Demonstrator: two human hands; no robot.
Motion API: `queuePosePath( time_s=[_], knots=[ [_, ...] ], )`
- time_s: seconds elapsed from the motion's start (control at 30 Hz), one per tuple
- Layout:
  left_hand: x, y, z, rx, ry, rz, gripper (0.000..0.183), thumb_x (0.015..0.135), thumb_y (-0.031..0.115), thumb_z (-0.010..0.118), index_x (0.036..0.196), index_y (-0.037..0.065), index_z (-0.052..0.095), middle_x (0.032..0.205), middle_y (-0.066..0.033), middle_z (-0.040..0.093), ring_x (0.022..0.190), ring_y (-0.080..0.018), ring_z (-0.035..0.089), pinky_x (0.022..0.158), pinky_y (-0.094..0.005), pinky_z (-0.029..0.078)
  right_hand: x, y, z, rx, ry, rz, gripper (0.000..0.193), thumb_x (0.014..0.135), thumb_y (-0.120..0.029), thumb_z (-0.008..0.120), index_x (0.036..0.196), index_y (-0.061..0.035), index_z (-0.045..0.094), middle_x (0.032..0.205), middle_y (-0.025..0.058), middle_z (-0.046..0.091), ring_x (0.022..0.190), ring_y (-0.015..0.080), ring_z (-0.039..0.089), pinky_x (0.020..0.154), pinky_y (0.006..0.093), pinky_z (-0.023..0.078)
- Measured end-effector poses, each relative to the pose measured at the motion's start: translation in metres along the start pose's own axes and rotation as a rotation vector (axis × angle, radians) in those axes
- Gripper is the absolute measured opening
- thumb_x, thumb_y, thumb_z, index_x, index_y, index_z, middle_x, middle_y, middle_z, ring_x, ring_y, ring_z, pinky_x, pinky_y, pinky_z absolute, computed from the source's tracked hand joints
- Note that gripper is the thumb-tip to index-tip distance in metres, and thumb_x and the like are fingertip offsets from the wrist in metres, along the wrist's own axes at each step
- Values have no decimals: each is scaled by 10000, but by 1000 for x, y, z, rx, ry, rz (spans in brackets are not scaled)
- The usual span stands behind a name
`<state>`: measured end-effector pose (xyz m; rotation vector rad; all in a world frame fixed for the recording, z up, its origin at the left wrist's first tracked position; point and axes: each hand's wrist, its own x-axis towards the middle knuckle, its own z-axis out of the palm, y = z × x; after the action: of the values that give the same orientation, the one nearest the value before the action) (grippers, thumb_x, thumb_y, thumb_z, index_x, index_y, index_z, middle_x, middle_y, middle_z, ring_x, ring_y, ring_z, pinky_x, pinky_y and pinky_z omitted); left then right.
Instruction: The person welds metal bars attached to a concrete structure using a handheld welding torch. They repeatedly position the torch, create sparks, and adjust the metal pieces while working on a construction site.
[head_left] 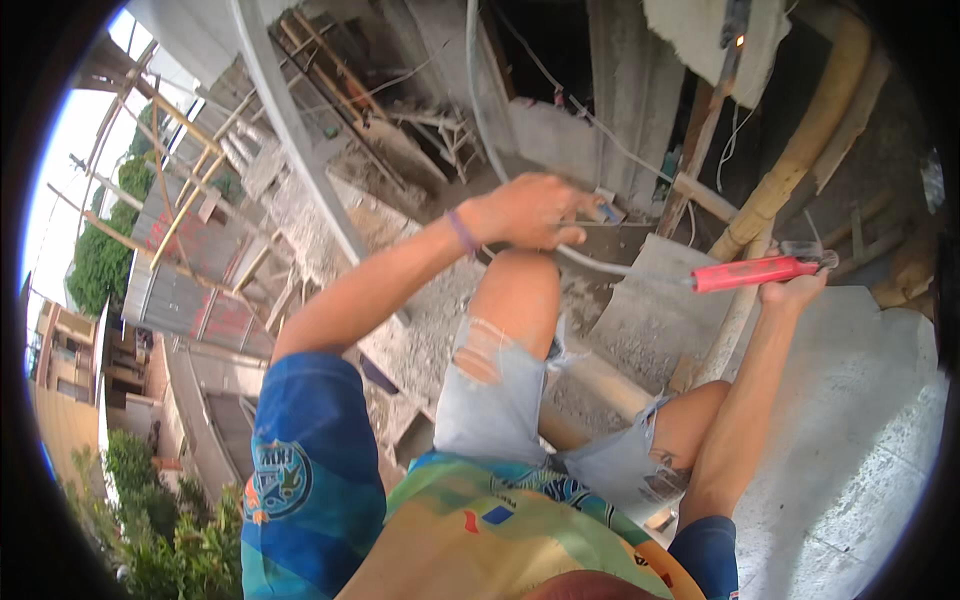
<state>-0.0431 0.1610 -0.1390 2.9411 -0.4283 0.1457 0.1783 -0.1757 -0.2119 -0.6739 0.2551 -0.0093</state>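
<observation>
My right hand [795,288] is closed round the far end of a red, long-bodied hand-held power tool [745,274]. A clear, rounded part [805,250] shows at that end. From the tool's other end a grey cable [610,267] runs left toward my left hand [530,212]. That hand hovers over my bent left knee [515,290], its fingers loosely bent and the thumb apart. The cable passes behind it; whether they touch is hard to tell. Just past the fingertips is a small blue and white object [608,208].
Rough concrete rubble [375,215] lies left of my legs, crossed by a metal post [300,140]. A thick bamboo pole [800,135] leans at the right, near a grey concrete surface [850,430]. Bamboo scaffolding [185,215] and a house [75,375] stand far left.
</observation>
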Motion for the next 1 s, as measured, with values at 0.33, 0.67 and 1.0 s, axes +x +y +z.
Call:
queuePosePath(
  time_s=[0.33, 0.67, 1.0],
  knots=[
    [-13, 24, 45, -492, 179, -314, 263, 904, 281, 650, 934, 23, 693, 777, -159, 712, 718, -320, 708, 662, -393, 556, 11, 33, 6, 326, 204, 179, 512, 955, -654, 364, 1089, -177, 493, 942, 41, 503, 730, 212, 486, 572, 360, 412],
    [-27, 5, 12, -474, 176, -556, 190, 867, 292, 661, 867, 108, 706, 769, -143, 704, 713, -378, 682, 659, -459, 553, -39, 84, -14, 115, 396, 158, 594, 944, -704, 287, 910, -149, 496, 691, 31, 479, 613, 216, 510, 543, 380, 453],
    [-46, 13, -66, -690, 501, -813, 124, 842, 183, 702, 900, 75, 691, 814, -127, 685, 713, -304, 672, 663, -404, 536, -181, 11, 53, -176, 438, 367, 492, 910, -407, 699, 1254, -119, 497, 1215, 42, 533, 1043, 192, 569, 808, 319, 516]
  ],
)
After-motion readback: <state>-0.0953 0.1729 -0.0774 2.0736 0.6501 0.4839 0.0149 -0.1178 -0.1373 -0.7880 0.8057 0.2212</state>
